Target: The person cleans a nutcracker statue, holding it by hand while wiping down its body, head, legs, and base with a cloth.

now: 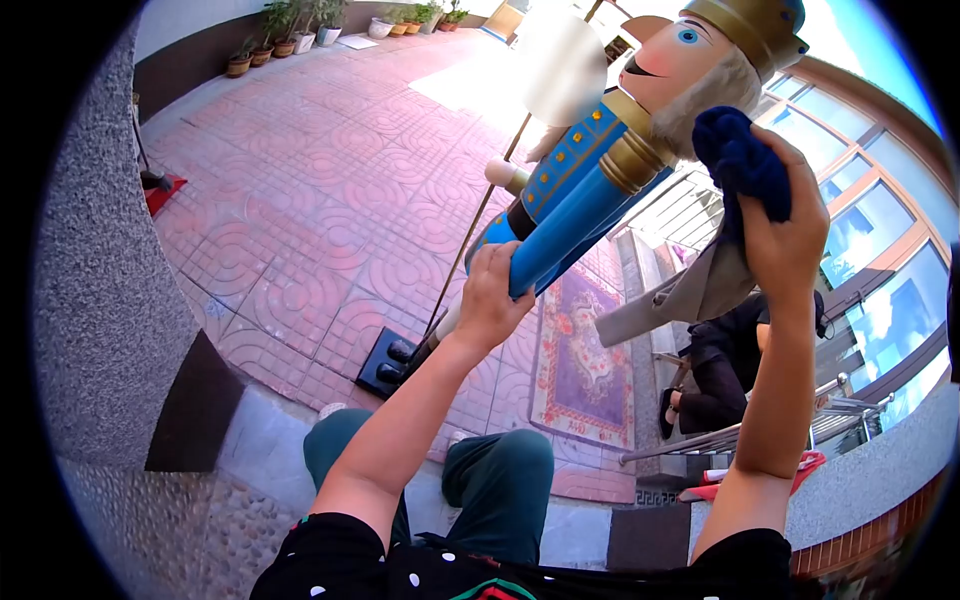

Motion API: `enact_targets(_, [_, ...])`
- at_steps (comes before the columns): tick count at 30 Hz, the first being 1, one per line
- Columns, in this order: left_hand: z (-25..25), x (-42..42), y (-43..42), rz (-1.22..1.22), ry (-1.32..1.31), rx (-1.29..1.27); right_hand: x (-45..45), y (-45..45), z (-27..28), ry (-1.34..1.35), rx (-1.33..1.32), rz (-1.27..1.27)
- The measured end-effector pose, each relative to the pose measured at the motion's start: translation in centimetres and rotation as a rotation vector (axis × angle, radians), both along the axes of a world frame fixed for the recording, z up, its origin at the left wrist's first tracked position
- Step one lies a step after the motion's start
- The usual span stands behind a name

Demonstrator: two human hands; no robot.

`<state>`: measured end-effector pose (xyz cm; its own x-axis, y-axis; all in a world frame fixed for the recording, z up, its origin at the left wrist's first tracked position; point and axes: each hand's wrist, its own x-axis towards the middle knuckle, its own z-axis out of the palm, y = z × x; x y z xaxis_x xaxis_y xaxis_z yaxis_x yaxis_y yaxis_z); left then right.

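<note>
Dotted black shirt | left hand curled round blue nutcracker | right hand clenched on navy cloth

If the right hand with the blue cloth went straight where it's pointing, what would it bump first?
Probably the grey hair of the nutcracker, blue cloth first. The right hand points that way; whether the cloth touches is unclear.
</note>
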<state>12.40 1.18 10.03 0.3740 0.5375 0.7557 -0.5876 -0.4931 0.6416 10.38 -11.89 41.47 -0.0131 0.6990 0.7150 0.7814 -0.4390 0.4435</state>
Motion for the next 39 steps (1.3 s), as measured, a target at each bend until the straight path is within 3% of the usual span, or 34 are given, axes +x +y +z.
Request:
enact_targets(8, [-0.3, 0.0, 0.0, 0.011, 0.057, -0.021, 1.9, 6.3, 0.4, -0.125, -0.131, 0.135])
enact_targets(10, [-0.4, -0.2, 0.1, 0.011, 0.058, -0.004, 2.7, 9.3, -0.7, -0.111, -0.196, 0.005])
enact_targets(12, [-0.2, 0.0, 0.3, 0.011, 0.035, 0.021, 2.9, 11.0, -1.3, -0.148, -0.273, -0.313])
enact_targets(18, [-0.3, -0.1, 0.0, 0.021, 0.046, -0.002, 1.4, 7.1, -0.4, 0.001, -0.254, -0.369])
enact_targets(20, [-0.2, 0.1, 0.0, 0.027, 0.006, 0.01, 0.5, 4.3, 0.2, 0.154, -0.274, -0.552])
enact_targets(22, [-0.2, 0.1, 0.1, -0.004, 0.059, -0.022, 1.1, 1.2, 0.0, 0.197, -0.552, -0.793])
enact_targets(25, [-0.1, -0.2, -0.1, 0.017, 0.063, -0.019, 2.0, -1.7, 0.9, 0.218, -0.213, -0.457])
enact_targets(27, [-0.4, -0.2, -0.1, 0.02, 0.067, -0.007, 2.1, -1.5, 3.1, -0.042, 0.047, -0.136])
enact_targets(29, [-0.4, -0.1, 0.0, -0.028, 0.069, -0.022, 2.1, 0.3, 6.0, -0.308, 0.153, 0.015])
enact_targets(34, [-0.2, -0.3, 0.0, -0.015, 0.064, -0.014, 2.3, 6.2, 9.2, -0.529, 0.122, -0.099])
enact_targets(36, [-0.3, -0.4, 0.1, 0.003, 0.054, 0.001, 1.4, 8.8, 9.6, -0.015, 0.225, -0.191])
enact_targets(37, [-0.3, -0.5, 0.1, -0.001, 0.066, -0.005, 3.3, 8.4, 10.1, -0.313, -0.107, -0.126])
enact_targets(39, [-0.3, -0.5, 0.4, -0.01, 0.08, -0.007, 6.1, 6.7, 9.3, -0.437, -0.075, -0.186])
